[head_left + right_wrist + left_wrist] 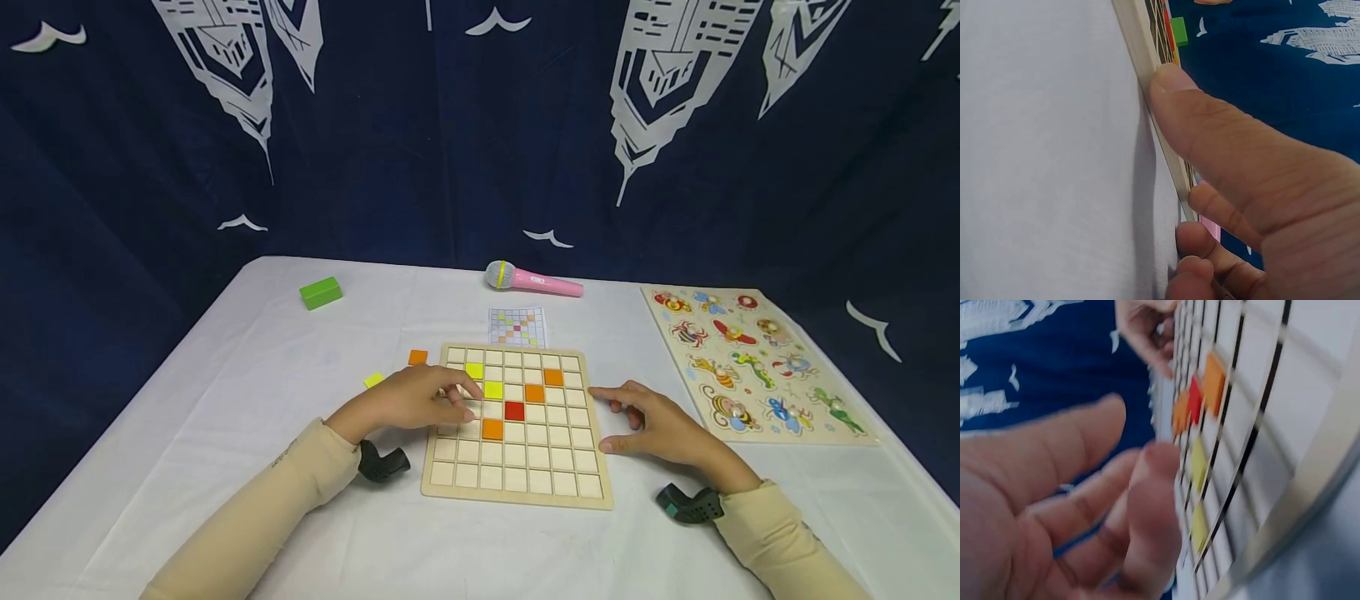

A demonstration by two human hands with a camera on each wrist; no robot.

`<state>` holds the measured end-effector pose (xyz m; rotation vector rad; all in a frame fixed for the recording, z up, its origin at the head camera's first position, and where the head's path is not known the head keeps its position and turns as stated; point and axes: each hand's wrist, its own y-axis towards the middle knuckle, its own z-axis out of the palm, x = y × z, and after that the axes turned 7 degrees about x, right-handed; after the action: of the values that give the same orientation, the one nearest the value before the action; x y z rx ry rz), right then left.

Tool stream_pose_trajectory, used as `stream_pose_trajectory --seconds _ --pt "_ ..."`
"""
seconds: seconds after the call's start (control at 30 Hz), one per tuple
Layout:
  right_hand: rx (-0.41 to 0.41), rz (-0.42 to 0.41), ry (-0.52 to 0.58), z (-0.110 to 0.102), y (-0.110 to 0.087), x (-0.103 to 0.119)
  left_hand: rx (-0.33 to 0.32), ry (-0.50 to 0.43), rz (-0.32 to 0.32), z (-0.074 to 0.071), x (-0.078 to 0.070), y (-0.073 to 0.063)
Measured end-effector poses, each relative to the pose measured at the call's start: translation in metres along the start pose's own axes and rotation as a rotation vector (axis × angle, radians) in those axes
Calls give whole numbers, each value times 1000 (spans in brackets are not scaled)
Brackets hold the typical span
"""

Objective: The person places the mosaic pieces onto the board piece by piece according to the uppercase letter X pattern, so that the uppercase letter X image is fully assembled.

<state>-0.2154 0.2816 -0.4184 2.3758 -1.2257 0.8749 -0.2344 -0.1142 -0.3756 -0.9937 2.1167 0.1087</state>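
Note:
A wooden grid board (pixel 517 498) lies on the white table, with several coloured squares set in its cells. These include a red tile (pixel 514 411), an orange tile (pixel 492 429) and a yellow tile (pixel 492 390). My left hand (pixel 420 395) hovers over the board's left side, thumb and fingers apart; the left wrist view (pixel 1072 500) shows nothing between them. At the board's right edge, my right hand (pixel 660 421) rests its thumb (pixel 1179 94) and index finger against the wooden rim (pixel 1141 56). Its other fingers bend loosely beside the edge.
Left of the board lie a loose orange tile (pixel 417 357) and a yellow tile (pixel 373 380), partly behind my left hand. A printed pattern card (pixel 517 321) sits behind the board. Farther off are a pink microphone (pixel 543 283), a green block (pixel 321 293) and an insect puzzle board (pixel 675 367).

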Motion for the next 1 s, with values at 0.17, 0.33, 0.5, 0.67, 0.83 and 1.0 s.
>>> stream_pose_trajectory --seconds 0.17,0.33,0.5,0.67,0.83,1.0 --pt "-1 -10 5 0 0 -1 33 -79 66 -20 9 -8" --pt "-1 -16 1 0 0 0 39 -224 42 -42 28 -15" --pt "-2 -17 -5 -1 0 0 32 -316 -44 -61 54 -25" --pt "1 -20 -2 -1 0 -1 -5 -331 -102 -75 80 -36" --pt "3 -25 -3 -1 0 -2 -29 -324 -173 -81 99 -45" --pt "4 -27 -1 0 0 -3 -26 -311 -221 -81 108 -50"
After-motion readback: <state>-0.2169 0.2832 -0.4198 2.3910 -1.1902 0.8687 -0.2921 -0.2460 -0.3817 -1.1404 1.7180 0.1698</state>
